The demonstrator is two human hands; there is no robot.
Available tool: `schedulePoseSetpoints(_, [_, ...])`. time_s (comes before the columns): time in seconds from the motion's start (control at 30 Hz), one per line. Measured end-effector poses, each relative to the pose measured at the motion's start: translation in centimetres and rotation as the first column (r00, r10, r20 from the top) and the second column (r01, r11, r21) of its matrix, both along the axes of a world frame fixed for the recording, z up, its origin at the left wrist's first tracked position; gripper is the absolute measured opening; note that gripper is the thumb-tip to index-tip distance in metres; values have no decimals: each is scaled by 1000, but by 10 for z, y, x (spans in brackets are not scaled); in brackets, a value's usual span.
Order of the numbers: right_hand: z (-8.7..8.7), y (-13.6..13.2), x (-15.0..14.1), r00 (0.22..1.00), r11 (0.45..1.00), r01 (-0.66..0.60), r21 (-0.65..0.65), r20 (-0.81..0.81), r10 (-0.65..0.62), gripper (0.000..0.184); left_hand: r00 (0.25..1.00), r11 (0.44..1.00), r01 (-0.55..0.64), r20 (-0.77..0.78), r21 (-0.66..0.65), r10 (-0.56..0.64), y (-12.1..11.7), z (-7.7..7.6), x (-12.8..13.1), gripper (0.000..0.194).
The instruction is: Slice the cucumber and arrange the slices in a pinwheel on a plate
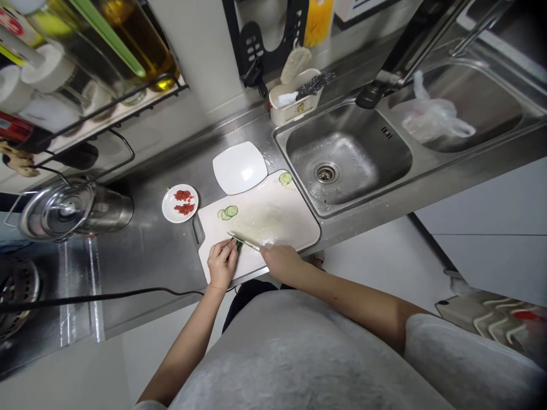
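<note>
Well, cuke [239, 245] dk grn, mostly hidden; slices [231, 211] pale, rnd, overlapping.

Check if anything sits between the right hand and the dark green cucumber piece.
Only the knife in the right hand, reaching across to the cucumber piece held by the left hand. Nothing else visible stands between.

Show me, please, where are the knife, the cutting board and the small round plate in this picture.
Knife [248, 243]: head view, on the middle of the blade.
Cutting board [294, 222]: head view, on its bare surface.
Small round plate [168, 204]: head view, on its left rim.
</note>
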State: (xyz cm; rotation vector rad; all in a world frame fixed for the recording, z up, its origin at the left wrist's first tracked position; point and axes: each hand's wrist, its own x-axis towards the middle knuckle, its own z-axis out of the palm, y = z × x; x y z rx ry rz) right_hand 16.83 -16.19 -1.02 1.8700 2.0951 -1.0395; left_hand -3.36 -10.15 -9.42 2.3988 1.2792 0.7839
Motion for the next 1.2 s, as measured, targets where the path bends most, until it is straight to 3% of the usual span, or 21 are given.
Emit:
schedulePoseSetpoints(0.7, [-14,13,9,995,996,-83,17,-59,84,27,1000,1000,3,-4,-30,-3,2,2,0,19])
schedulePoseSetpoints(1.2, [-23,21,1,997,999,-32,28,-75,34,26,1000,999,-8,3,-38,8,3,3,1,19])
